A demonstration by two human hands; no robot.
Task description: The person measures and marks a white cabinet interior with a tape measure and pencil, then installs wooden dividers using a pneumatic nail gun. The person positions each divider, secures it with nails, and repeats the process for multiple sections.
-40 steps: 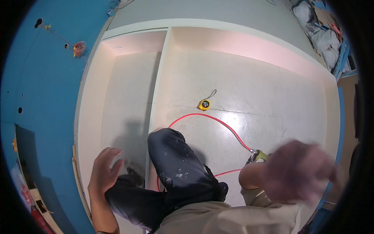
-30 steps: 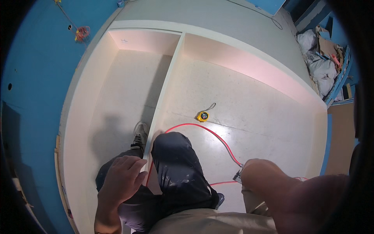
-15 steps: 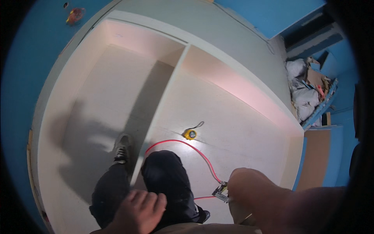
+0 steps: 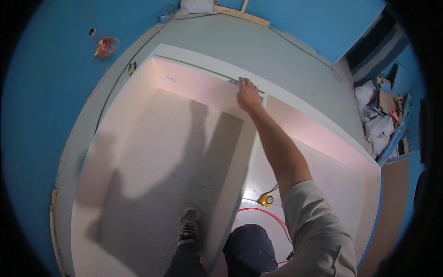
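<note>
I stand inside a big white cabinet frame [image 4: 115,134] lying on its back. My right hand [image 4: 248,94] reaches far forward and grips the top edge of the far wall [image 4: 203,71], right where the upright divider [image 4: 242,157] meets it. The fingers lie over the edge. My left hand is out of sight. A yellow tape measure [image 4: 266,200] lies on the panel in the right compartment, beside a red cord [image 4: 265,213]. My shoe [image 4: 188,226] stands in the left compartment and my dark trouser knee [image 4: 251,244] is above the right one.
Blue floor surrounds the frame. A red cord reel [image 4: 107,46] lies at the upper left, a wooden strip [image 4: 242,16] at the top, and a heap of bags and scraps [image 4: 378,115] at the right. A brown board [image 4: 392,207] lies at the lower right.
My right arm has stretched from near the red cord to the far wall's edge. My left hand, earlier on the divider, has left the picture. The view has risen and swung forward.
</note>
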